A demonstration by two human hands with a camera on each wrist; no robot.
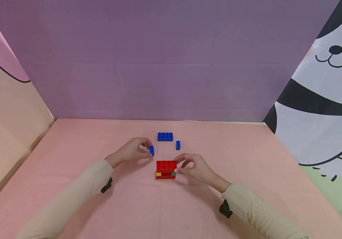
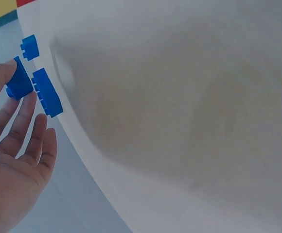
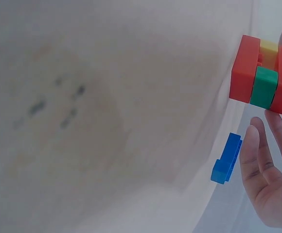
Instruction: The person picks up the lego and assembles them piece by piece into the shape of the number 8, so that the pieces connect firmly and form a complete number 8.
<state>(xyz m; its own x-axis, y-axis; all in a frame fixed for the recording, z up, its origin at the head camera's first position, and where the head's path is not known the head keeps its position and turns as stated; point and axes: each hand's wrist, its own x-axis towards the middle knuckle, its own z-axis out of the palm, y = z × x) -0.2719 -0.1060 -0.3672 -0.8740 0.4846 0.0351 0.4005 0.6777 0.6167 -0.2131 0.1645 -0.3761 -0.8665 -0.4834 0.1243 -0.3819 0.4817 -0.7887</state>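
My left hand [image 1: 133, 149] pinches a small blue toy brick [image 1: 151, 151] between thumb and fingers. In the left wrist view this brick [image 2: 20, 81] has its studs pointing left, and the other fingers are spread. To the right is a brick stack [image 1: 166, 169]: a red brick above and another below, with a yellow brick [image 1: 158, 174] and a green brick [image 1: 173, 174] between them and a gap in the middle. My right hand [image 1: 197, 167] holds the stack's right end, thumb at the front corner and a finger behind. The green brick [image 3: 264, 87] faces the right wrist camera.
A longer blue brick [image 1: 165, 137] lies behind the stack, and a second small blue brick [image 1: 178, 145] is just right of it. All are on a pink cloth-covered table [image 1: 129, 205]. A purple backdrop [image 1: 159, 66] rises at the far edge.
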